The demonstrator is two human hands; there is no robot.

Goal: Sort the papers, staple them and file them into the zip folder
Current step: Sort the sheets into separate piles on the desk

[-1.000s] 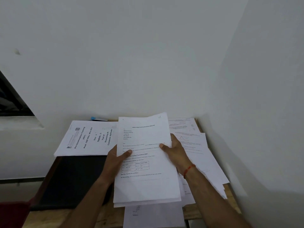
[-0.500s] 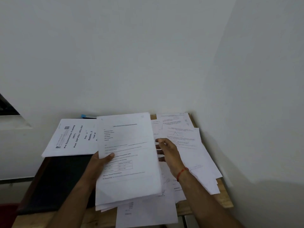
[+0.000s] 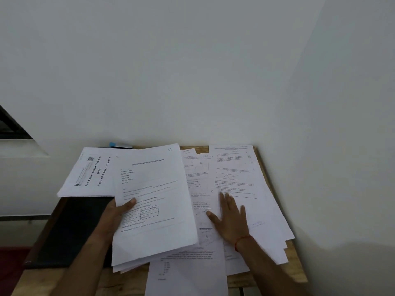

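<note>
My left hand (image 3: 116, 212) grips a thick stack of printed sheets (image 3: 156, 189) by its left edge, thumb on top, held above the table. My right hand (image 3: 229, 218) lies flat with fingers straight on loose printed papers (image 3: 241, 178) spread over the right half of the table. A separate stack headed "Pre Examination Training" (image 3: 89, 171) lies at the back left. A dark zip folder (image 3: 70, 229) lies on the left side of the table, partly under that stack and my left forearm. One sheet (image 3: 186, 272) hangs over the front edge.
The small wooden table (image 3: 294, 272) stands in a corner, with white walls close behind and to the right. A blue-tipped object (image 3: 115, 144) peeks out behind the back-left stack. A dark window opening (image 3: 10, 127) is at the far left.
My right hand let go of the held stack and moved right, down flat onto the loose papers. The left hand alone now holds the stack, shifted slightly left.
</note>
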